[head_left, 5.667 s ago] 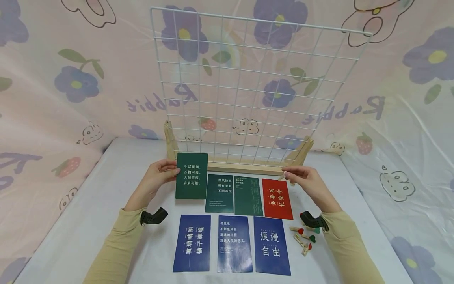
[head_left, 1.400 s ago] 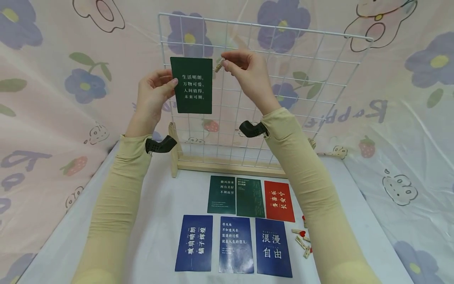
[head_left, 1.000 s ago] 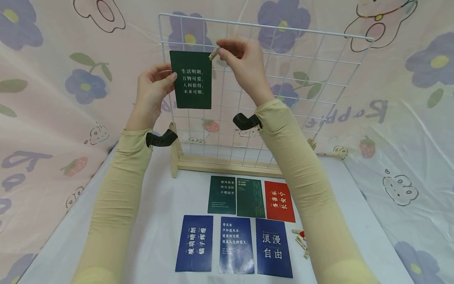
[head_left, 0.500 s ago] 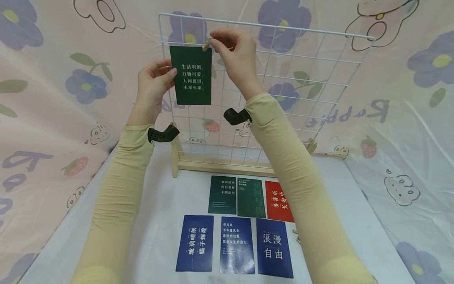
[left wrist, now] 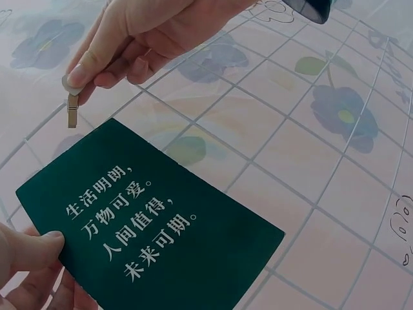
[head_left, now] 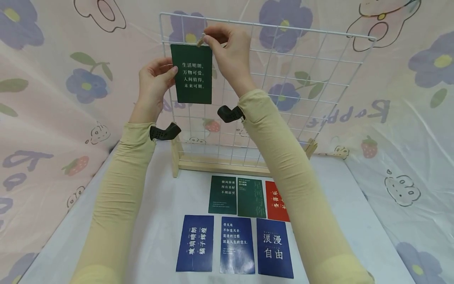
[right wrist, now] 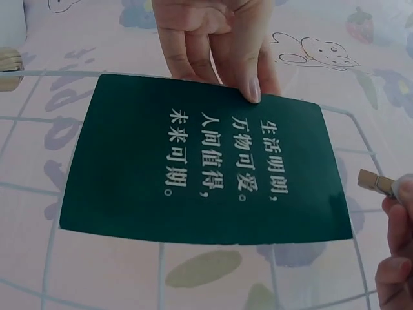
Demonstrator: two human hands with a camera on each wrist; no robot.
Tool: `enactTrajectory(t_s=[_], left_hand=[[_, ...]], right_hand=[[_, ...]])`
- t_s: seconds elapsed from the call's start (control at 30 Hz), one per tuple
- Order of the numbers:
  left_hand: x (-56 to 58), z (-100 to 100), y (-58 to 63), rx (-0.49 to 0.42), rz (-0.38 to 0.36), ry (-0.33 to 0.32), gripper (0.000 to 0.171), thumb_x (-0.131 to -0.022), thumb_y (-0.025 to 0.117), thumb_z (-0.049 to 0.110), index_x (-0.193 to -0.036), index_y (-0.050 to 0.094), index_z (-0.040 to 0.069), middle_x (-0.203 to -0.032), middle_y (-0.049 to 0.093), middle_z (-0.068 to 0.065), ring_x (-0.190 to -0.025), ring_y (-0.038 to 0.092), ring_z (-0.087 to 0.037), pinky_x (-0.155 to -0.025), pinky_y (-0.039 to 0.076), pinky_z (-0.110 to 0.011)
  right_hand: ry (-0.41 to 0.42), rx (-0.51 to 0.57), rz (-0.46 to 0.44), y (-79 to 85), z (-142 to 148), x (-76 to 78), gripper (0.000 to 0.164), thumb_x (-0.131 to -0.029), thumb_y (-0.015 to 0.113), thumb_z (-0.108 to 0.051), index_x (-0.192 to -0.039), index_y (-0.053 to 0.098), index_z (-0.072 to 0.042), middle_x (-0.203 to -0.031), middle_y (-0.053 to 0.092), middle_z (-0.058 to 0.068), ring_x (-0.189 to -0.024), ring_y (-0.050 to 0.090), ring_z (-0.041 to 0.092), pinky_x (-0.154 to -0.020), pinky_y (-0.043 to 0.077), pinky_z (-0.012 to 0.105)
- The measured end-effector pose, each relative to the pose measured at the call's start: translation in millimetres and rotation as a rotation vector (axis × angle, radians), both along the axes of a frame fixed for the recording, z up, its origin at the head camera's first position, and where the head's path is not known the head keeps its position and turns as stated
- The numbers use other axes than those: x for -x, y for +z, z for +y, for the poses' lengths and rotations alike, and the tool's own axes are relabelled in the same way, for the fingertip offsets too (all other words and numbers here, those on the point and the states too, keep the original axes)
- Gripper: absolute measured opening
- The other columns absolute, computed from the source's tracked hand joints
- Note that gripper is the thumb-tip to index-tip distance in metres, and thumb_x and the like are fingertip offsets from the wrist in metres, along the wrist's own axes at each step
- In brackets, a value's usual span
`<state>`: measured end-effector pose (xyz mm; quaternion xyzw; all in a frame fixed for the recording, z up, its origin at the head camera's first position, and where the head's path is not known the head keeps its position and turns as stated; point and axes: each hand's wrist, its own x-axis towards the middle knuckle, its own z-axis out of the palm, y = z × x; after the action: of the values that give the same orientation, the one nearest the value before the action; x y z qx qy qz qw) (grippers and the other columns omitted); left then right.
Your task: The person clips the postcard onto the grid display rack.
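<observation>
My left hand [head_left: 154, 85] pinches a dark green card [head_left: 193, 75] with white Chinese text by its left edge. The card is held upright before the upper left of a white wire grid [head_left: 308, 30]. Between thumb and fingers, my right hand [head_left: 232, 53] grips a small wooden clothespin [head_left: 201, 41] at the card's top edge. In the left wrist view the clothespin [left wrist: 73, 113] hangs just above that edge, apart from the card. The right wrist view also shows a gap between the clothespin [right wrist: 375, 182] and the card [right wrist: 213, 155].
A wooden base [head_left: 223, 166] supports the grid. On the white table lie two green cards [head_left: 222, 195] [head_left: 252, 197], a red card [head_left: 276, 201] partly under my right arm, and three blue cards [head_left: 195, 243] in front. Patterned cloth surrounds the table.
Both hands have risen from the table with the green card and clothespin. Lately the clothespin has moved left along the card's top edge. My right arm now hides the loose clothespins.
</observation>
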<state>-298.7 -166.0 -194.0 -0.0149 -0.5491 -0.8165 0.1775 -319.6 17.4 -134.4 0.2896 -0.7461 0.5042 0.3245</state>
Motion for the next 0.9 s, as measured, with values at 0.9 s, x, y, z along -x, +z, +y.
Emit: enactTrajectory(t_s=[0.9], left_hand=[[1.6, 2.9, 3.7, -0.050, -0.006, 0.027, 0.019, -0.081, 0.071, -0.006, -0.095, 0.073, 0.007, -0.090, 0.063, -0.004, -0.075, 0.056, -0.012, -0.064, 0.048, -0.021]], right_hand=[[-0.091, -0.066, -0.038, 3.1, -12.3, 3.0, 0.012, -0.088, 0.069, -0.013, -0.095, 0.075, -0.005, -0.095, 0.071, 0.002, -0.081, 0.063, 0.009, -0.071, 0.046, 0.013]])
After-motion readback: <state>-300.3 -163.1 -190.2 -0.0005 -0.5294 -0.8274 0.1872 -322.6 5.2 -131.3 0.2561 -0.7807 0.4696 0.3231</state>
